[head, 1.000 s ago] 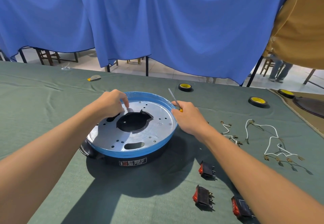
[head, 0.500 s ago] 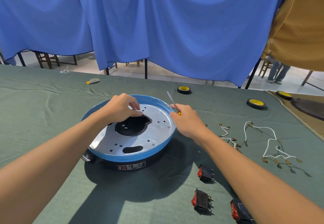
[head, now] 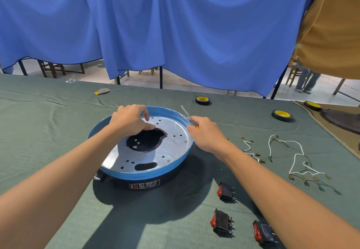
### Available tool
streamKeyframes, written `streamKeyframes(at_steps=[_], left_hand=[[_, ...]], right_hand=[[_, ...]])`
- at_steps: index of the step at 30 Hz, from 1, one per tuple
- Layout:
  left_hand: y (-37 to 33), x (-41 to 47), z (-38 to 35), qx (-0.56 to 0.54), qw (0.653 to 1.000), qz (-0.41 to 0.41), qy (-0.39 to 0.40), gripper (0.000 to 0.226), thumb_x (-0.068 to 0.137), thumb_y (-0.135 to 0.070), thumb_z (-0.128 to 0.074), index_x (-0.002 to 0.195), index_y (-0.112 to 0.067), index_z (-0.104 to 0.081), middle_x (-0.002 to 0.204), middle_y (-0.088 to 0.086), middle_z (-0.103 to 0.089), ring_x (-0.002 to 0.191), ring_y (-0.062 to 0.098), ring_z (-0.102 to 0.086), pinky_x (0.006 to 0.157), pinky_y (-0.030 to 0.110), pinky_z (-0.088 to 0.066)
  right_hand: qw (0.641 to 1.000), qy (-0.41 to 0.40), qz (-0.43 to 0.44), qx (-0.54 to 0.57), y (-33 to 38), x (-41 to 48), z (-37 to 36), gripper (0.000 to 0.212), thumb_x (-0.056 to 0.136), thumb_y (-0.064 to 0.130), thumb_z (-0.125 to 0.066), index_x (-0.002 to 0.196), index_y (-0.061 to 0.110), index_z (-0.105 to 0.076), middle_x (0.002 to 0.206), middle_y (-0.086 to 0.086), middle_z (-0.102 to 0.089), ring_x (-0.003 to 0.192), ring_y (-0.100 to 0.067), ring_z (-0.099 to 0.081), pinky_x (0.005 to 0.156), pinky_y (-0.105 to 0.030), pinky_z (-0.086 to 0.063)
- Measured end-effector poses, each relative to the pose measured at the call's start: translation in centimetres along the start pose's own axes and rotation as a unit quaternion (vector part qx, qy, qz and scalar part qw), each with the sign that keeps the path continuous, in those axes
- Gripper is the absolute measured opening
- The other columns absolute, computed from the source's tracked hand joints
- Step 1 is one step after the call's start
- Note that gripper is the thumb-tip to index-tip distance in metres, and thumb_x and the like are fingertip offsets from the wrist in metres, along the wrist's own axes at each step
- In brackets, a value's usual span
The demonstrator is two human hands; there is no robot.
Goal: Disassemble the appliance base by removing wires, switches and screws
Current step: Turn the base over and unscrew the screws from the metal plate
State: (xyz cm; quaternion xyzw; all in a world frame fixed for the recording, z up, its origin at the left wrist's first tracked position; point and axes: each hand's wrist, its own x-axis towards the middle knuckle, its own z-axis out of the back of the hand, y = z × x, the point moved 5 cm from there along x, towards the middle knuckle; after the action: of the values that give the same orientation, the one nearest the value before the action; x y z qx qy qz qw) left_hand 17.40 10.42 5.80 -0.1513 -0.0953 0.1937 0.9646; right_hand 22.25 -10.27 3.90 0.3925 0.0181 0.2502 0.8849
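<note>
We are working at a table draped in green cloth [head: 48, 131], with the round appliance base [head: 171, 167] sitting in the middle of it, directly between our forearms. Its blue rim is ringing a silver metal plate [head: 171, 151] pierced with small holes, a slot and a large dark central cut-out, and a black lower body with a printed label [head: 144, 184] is showing beneath the near edge.

Our left hand [head: 130, 120] is resting on the far left part of the plate, fingers curled and the thumb tip lying at the far edge of the cut-out. We cannot tell whether anything small is pinched there. Our right hand [head: 204, 133] is lying against the base's right rim, closed around a thin screwdriver [head: 187, 114] whose metal shaft is pointing up and away, to the far left.

To the right of the base, white wires [head: 296, 155] with metal terminals are lying loose on the cloth, shorter pieces [head: 248, 147] beside our right wrist. Nearer to us, three black rocker switches with red buttons [head: 226, 190] [head: 221, 222] [head: 265, 233] are lying apart from one another. Rolls of black tape [head: 202, 100] [head: 282, 115] are sitting toward the far edge, and a blue curtain [head: 175, 34] is hanging behind the table.
</note>
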Motion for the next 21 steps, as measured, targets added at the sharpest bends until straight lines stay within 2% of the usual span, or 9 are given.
streamKeyframes(at_steps=[2, 4, 6, 9, 14, 17, 19, 21], left_hand=[[0.3, -0.3, 0.1, -0.045, 0.999, -0.002, 0.01, 0.03, 0.078, -0.049, -0.075, 0.092, -0.027, -0.06, 0.113, 0.005, -0.061, 0.111, 0.029, -0.051, 0.091, 0.042, -0.046], [1.0, -0.5, 0.1, -0.085, 0.996, 0.006, 0.03, 0.03, 0.077, -0.047, -0.077, 0.09, -0.024, -0.064, 0.11, 0.005, -0.061, 0.106, 0.028, -0.055, 0.091, 0.042, -0.048], [1.7, -0.6, 0.0, -0.098, 0.994, 0.018, 0.039, 0.033, 0.075, -0.05, -0.077, 0.088, -0.022, -0.065, 0.108, 0.005, -0.061, 0.104, 0.028, -0.056, 0.092, 0.044, -0.048], [2.2, -0.4, -0.2, -0.078, 0.996, 0.031, 0.033, 0.037, 0.072, -0.057, -0.077, 0.086, -0.026, -0.063, 0.109, 0.002, -0.059, 0.112, 0.03, -0.051, 0.095, 0.045, -0.046], [2.1, -0.2, 0.1, -0.007, 0.999, 0.05, -0.006, 0.045, 0.068, -0.065, -0.075, 0.087, -0.029, -0.059, 0.108, 0.0, -0.059, 0.112, 0.028, -0.046, 0.087, 0.04, -0.044], [1.1, -0.9, 0.7, 0.035, 0.997, 0.021, -0.062, 0.037, 0.074, -0.055, -0.077, 0.09, -0.027, -0.059, 0.106, 0.002, -0.061, 0.109, 0.029, -0.047, 0.08, 0.036, -0.04], [-0.2, -1.5, 1.1, 0.072, 0.99, -0.039, -0.112, 0.022, 0.082, -0.036, -0.075, 0.097, -0.026, -0.062, 0.111, 0.004, -0.063, 0.108, 0.028, -0.049, 0.079, 0.034, -0.038], [-2.0, -2.2, 1.0, 0.031, 0.987, -0.121, -0.097, 0.015, 0.087, -0.029, -0.071, 0.1, -0.025, -0.065, 0.11, 0.001, -0.064, 0.102, 0.023, -0.053, 0.082, 0.035, -0.044]], right_hand=[[1.0, 0.001, 0.007, -0.002, 0.3, -0.2, 0.1, 0.032, 0.102, 0.022, -0.04, 0.124, 0.021, -0.062, 0.102, 0.003, -0.064, 0.082, -0.012, -0.055, 0.062, -0.025, -0.044], [1.0, 0.002, 0.011, -0.006, 0.5, -0.2, 0.0, 0.034, 0.103, 0.022, -0.039, 0.13, 0.022, -0.058, 0.112, 0.0, -0.066, 0.086, -0.011, -0.057, 0.059, -0.02, -0.044], [1.0, 0.002, 0.011, -0.007, 0.6, -0.3, -0.1, 0.032, 0.103, 0.022, -0.038, 0.127, 0.022, -0.06, 0.11, -0.001, -0.067, 0.087, -0.014, -0.059, 0.064, -0.026, -0.05], [1.0, -0.001, 0.0, -0.011, 0.6, -0.4, -0.1, 0.031, 0.102, 0.023, -0.038, 0.122, 0.02, -0.062, 0.106, -0.002, -0.067, 0.09, -0.018, -0.061, 0.08, -0.042, -0.056], [1.0, 0.006, -0.002, -0.017, 0.5, -0.4, -0.1, 0.032, 0.102, 0.025, -0.038, 0.124, 0.022, -0.061, 0.107, -0.002, -0.068, 0.089, -0.018, -0.061, 0.075, -0.038, -0.054], [0.999, 0.021, -0.03, -0.03, 0.2, -0.6, 0.6, 0.037, 0.1, 0.039, -0.039, 0.131, 0.027, -0.056, 0.107, -0.001, -0.066, 0.1, -0.023, -0.06, 0.086, -0.043, -0.052], [0.995, 0.029, -0.067, -0.073, -0.3, -1.0, 1.2, 0.052, 0.098, 0.052, -0.034, 0.142, 0.025, -0.043, 0.125, -0.007, -0.06, 0.116, -0.028, -0.055, 0.097, -0.046, -0.046], [0.99, 0.034, -0.09, -0.106, -0.7, -1.2, 2.1, 0.053, 0.099, 0.045, -0.031, 0.145, 0.019, -0.029, 0.127, -0.014, -0.056, 0.116, -0.033, -0.053, 0.099, -0.047, -0.043]])
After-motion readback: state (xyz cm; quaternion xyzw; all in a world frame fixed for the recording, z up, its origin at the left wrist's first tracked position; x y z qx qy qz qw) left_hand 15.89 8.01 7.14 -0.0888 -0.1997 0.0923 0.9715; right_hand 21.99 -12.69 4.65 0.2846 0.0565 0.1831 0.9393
